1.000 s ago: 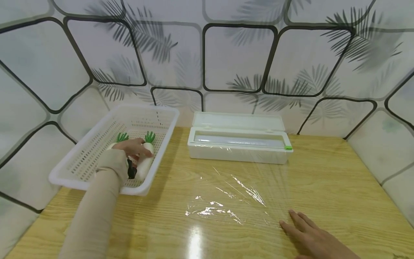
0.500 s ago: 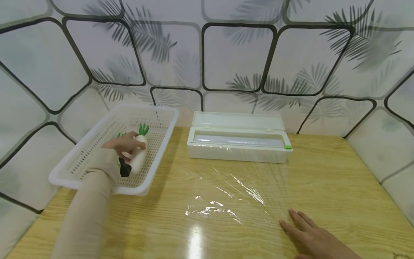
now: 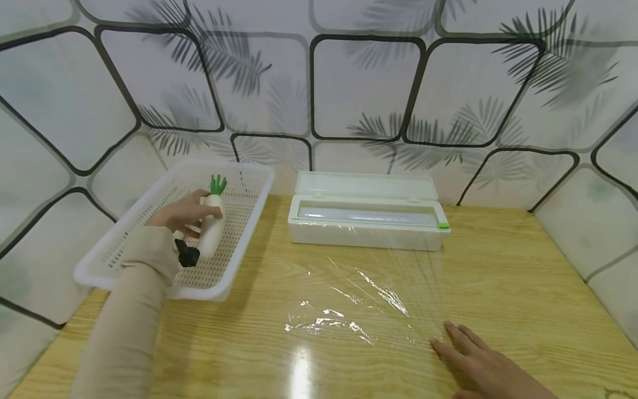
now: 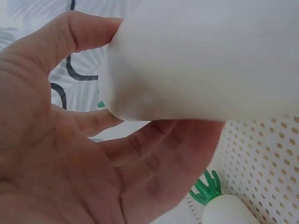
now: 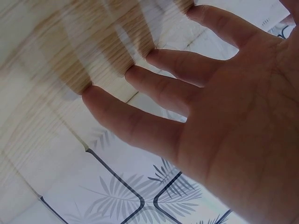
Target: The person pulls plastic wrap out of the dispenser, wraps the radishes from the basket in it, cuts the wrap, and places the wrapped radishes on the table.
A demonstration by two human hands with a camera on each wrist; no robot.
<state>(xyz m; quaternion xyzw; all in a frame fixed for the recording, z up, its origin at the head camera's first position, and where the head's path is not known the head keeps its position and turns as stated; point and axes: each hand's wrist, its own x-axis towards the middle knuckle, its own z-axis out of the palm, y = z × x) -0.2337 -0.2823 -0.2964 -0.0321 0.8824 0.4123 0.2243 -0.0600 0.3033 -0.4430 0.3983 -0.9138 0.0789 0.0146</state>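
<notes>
In the head view my left hand [image 3: 180, 213] grips a white radish [image 3: 211, 235] with a green leafy top, over the white perforated basket [image 3: 247, 235]. In the left wrist view the thumb lies on one side of the radish and the fingers curl under the other. A second white radish [image 4: 229, 211] with green leaves lies lower in the basket, mostly hidden from the head camera. My right hand [image 3: 485, 363] rests its fingertips on the table at the right edge of a sheet of cling film [image 3: 349, 305]; its fingers are nearly straight and spread.
At the back stands a white cling film dispenser [image 3: 366, 237], lid raised, with a roll inside and a green slider [image 3: 443, 225] at its right end. The film runs from it across the wooden table [image 3: 523, 277]. Patterned wall covering [image 3: 369, 88] encloses the back and sides.
My left hand has lifted the radish and shifted it left and farther back within the basket's outline. The right hand and the film have stayed in place.
</notes>
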